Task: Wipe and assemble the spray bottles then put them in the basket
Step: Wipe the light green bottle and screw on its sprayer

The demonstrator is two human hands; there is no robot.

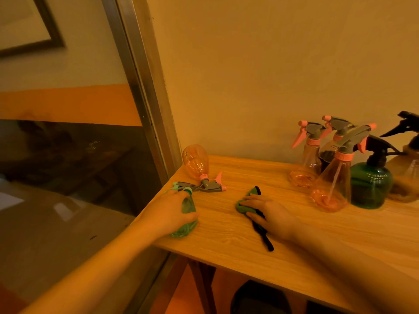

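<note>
Left hand (174, 209): your fingers are curled over a green spray bottle (184, 219) lying on its side at the table's left edge, lower centre of the frame; its green collar points toward a grey trigger head.

Right hand (269, 214): your fingers lie fairly flat, pressing a green cloth (246, 203) with black trim to the wooden table (226, 236); whether the thumb pinches it cannot be told.

Just beyond the left hand: one orange bottle (196, 162) lying on its side, pink-and-grey trigger fitted.

Right of frame, standing upright and assembled: three orange bottles (335, 184) with pink-and-grey triggers, one dark green bottle (370, 186) with a black trigger. A further black trigger (405, 125) shows at the right edge; its bottle is unclear.

Count: six bottles plainly seen, one cloth.

Progress, as a judgement: most bottles look assembled; the green one in hand awaits wiping. No basket is in view, so binning seems wholly left to do.
</note>
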